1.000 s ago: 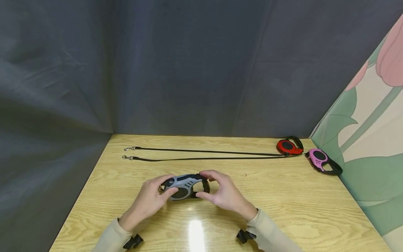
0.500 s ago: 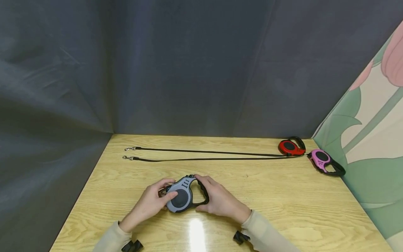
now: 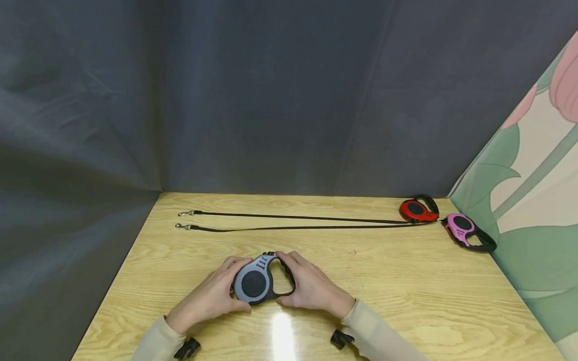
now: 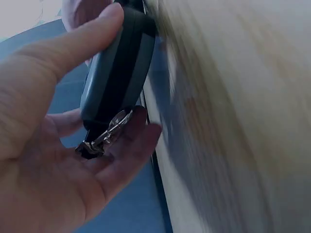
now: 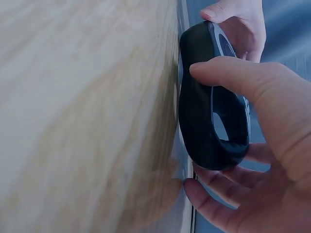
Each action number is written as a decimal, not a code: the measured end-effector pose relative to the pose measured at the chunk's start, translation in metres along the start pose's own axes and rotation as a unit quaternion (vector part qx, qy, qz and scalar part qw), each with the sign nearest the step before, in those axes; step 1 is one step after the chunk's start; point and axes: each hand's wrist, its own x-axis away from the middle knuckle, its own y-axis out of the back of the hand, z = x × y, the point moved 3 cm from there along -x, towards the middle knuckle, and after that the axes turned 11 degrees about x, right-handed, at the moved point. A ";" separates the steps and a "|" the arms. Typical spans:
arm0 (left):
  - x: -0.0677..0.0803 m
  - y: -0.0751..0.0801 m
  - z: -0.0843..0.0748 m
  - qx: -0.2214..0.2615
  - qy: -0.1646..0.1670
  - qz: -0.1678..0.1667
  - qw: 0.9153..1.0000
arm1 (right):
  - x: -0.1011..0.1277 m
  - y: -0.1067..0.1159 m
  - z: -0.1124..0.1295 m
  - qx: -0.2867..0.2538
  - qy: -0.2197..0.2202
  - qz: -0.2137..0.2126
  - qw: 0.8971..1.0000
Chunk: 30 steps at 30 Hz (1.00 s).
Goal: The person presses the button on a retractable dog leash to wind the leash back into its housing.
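A grey and black retractable leash [image 3: 258, 284] stands on the wooden table [image 3: 406, 291] between both hands. My left hand [image 3: 212, 293] cups its round grey body [image 4: 114, 73], thumb on top; the metal clip [image 4: 104, 136] rests against the fingers. My right hand [image 3: 311, 288] grips the black handle loop [image 5: 214, 121], thumb on its near side and fingers curled round the far side.
A red leash [image 3: 417, 210] and a pink leash [image 3: 462, 229] lie at the far right corner. Their black cords [image 3: 293, 223] stretch left across the back of the table to metal clips [image 3: 182, 219]. Dark cloth hangs behind and left; a flowered panel [image 3: 533, 190] stands right.
The grey leash has been turned from lying tilted to showing its round face, and lowered nearer the table. Both hands closed in round it.
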 end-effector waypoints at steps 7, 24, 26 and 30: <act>0.002 0.007 0.000 -0.039 0.017 -0.006 0.999 | -0.004 -0.003 0.000 -0.016 -0.005 0.025 1.000; 0.003 0.012 0.002 -0.052 0.017 0.021 0.998 | -0.001 -0.002 -0.009 -0.006 0.004 0.058 0.998; 0.003 0.014 0.003 -0.047 0.016 0.024 0.998 | 0.000 0.000 -0.013 -0.025 -0.003 0.066 0.998; 0.004 0.019 0.009 -0.022 0.008 0.020 1.000 | 0.003 0.006 -0.023 -0.061 -0.015 0.063 0.996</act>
